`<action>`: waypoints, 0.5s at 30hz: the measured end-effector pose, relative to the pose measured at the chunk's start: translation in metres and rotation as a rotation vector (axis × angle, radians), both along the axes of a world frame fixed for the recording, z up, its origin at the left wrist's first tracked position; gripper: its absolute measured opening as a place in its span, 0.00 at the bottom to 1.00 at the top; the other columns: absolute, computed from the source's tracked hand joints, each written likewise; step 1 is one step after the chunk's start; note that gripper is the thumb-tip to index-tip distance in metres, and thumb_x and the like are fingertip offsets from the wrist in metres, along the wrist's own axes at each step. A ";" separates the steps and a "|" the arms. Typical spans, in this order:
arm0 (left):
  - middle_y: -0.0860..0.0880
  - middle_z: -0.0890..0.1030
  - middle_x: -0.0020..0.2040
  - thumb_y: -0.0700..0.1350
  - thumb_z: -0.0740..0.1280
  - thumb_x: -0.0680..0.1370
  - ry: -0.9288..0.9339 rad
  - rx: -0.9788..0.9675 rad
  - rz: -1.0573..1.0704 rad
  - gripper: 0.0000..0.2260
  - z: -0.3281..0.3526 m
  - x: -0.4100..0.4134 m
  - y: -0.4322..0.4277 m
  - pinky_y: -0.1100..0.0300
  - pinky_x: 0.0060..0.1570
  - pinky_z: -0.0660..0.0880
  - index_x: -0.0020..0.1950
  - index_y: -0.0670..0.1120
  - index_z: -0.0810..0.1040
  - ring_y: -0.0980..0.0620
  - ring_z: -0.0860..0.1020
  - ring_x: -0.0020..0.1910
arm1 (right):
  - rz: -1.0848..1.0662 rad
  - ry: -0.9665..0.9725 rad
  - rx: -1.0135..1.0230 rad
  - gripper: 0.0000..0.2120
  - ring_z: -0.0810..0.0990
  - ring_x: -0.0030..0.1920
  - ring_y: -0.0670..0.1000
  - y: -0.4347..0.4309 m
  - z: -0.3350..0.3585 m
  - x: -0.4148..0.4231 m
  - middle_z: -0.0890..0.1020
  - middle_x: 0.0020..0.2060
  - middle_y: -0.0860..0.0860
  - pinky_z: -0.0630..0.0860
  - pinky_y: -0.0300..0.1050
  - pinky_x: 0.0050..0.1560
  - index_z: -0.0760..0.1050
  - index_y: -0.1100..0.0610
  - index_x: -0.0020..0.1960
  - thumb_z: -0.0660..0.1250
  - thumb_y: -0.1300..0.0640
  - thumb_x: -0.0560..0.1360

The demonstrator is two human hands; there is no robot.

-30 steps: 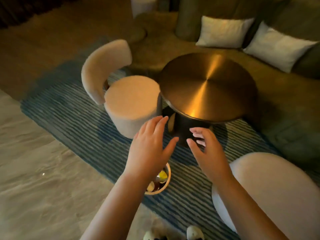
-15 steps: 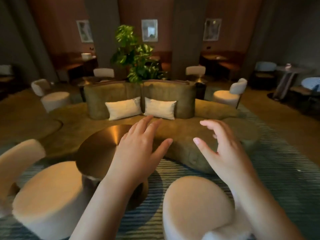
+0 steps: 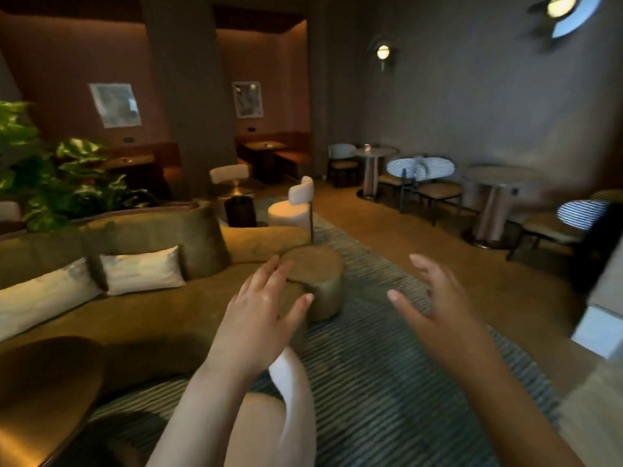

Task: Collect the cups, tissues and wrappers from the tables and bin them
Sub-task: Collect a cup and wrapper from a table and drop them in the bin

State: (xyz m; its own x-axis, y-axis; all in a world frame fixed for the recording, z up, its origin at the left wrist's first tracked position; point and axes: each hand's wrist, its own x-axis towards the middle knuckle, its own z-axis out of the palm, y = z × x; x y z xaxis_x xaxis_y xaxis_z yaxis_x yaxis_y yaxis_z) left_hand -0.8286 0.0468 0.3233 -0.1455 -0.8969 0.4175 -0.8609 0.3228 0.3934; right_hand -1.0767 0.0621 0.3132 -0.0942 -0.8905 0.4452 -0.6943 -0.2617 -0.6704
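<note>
**Hands out over the lounge floor:** your left hand point(image 3: 259, 318) and right hand point(image 3: 438, 315) hang in mid-air, palms down, fingers spread and gripping nothing, above the striped rug point(image 3: 387, 382). The brass table point(image 3: 40, 382) shows only its curved edge at lower left, beside the olive sofa point(image 3: 151, 318). Far ahead, a small reddish object point(image 3: 367, 147) stands on a pale round table point(image 3: 381, 152) by the grey wall. It is too small to tell whether it is a cup, or which way its long axis runs. The rug runs forward as an open lane between the round stool point(image 3: 323, 284) on your left and the chairs point(image 3: 438, 190) and second round table point(image 3: 499, 173) on your right. A white chair back point(image 3: 293, 392) sits just under your left forearm.
</note>
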 end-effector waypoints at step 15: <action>0.53 0.59 0.74 0.63 0.57 0.76 0.106 0.230 -0.165 0.30 -0.085 -0.244 -0.303 0.55 0.66 0.61 0.75 0.54 0.56 0.53 0.59 0.71 | -0.312 0.060 0.187 0.29 0.70 0.58 0.45 -0.234 -0.083 -0.256 0.72 0.64 0.51 0.65 0.39 0.55 0.65 0.49 0.69 0.66 0.40 0.71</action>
